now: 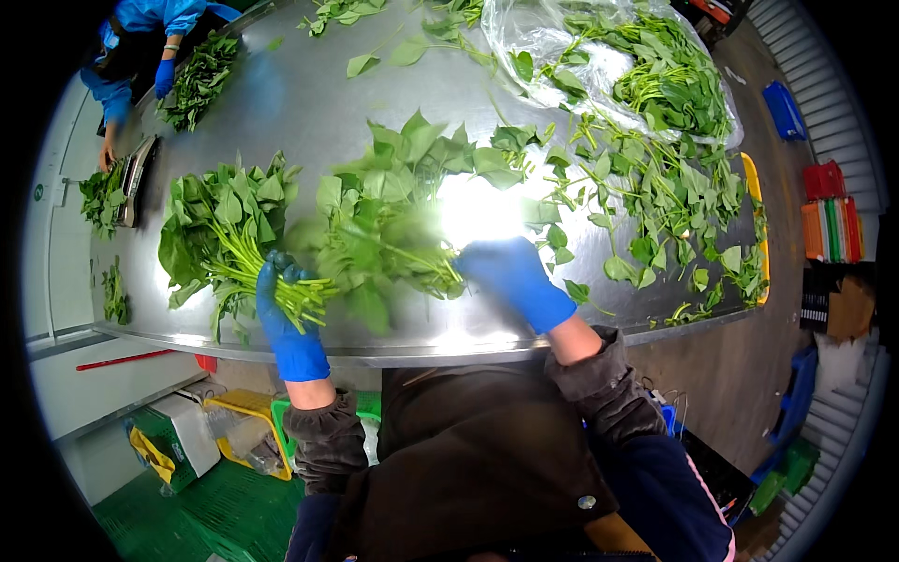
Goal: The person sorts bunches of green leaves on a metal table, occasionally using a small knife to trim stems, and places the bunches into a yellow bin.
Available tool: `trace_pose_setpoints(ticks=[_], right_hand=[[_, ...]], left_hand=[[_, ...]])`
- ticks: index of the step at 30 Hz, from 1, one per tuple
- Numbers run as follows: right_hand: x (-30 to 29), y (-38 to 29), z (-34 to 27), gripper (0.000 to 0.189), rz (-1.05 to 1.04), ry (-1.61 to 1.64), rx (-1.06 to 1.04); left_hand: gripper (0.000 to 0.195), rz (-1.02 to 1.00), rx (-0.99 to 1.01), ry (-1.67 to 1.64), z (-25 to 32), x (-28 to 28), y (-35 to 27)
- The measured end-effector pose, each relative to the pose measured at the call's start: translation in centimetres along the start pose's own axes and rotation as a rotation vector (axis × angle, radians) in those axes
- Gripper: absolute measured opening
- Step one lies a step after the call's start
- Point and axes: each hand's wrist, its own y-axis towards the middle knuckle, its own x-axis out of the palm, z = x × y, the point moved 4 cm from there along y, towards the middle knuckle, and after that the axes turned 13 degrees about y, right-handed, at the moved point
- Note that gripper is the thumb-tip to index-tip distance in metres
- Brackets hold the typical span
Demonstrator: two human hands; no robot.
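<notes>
My left hand (281, 309), in a blue glove, is wrapped around a bunch of leafy green stems (235, 242). The leaves point away from me to the left and the cut stem ends stick out to the right of my fingers. My right hand (509, 277), also in a blue glove, is blurred at the stem ends of a loose heap of leafy greens (393, 190) in the middle of the steel table (316, 126). Its fingers are hidden by the blur and a bright glare, so whether it grips a stem cannot be made out.
More loose greens (653, 204) spread to the right, below a clear plastic bag (520, 42) of greens. At far left a co-worker's blue-gloved hand (164, 77) touches a leafy bundle (204, 81); their bare hand (107, 154) is beside a scale-like device (137, 183). Green crates (232, 506) stand below.
</notes>
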Motion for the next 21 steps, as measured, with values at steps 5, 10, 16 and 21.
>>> trace_pose_setpoints(ticks=[5, 10, 16, 21], right_hand=[[-2.6, -1.6, -5.1, 0.013, 0.019, 0.714, 0.171], [-5.7, -0.4, -3.9, 0.013, 0.198, 0.554, 0.093], [-5.4, -2.4, -3.7, 0.011, 0.456, 0.77, -0.157], [-2.6, -2.7, -5.6, 0.025, 0.349, -0.023, -0.524]], left_hand=[[0.017, -0.11, -0.02, 0.019, -0.4, 2.3, -0.6], [0.019, -0.005, -0.042, 0.09, -1.1, 3.0, -0.8], [0.014, 0.105, -0.092, 0.226, -3.0, 5.8, -2.3], [0.022, 0.157, -0.173, 0.333, -8.0, 9.6, -4.4]])
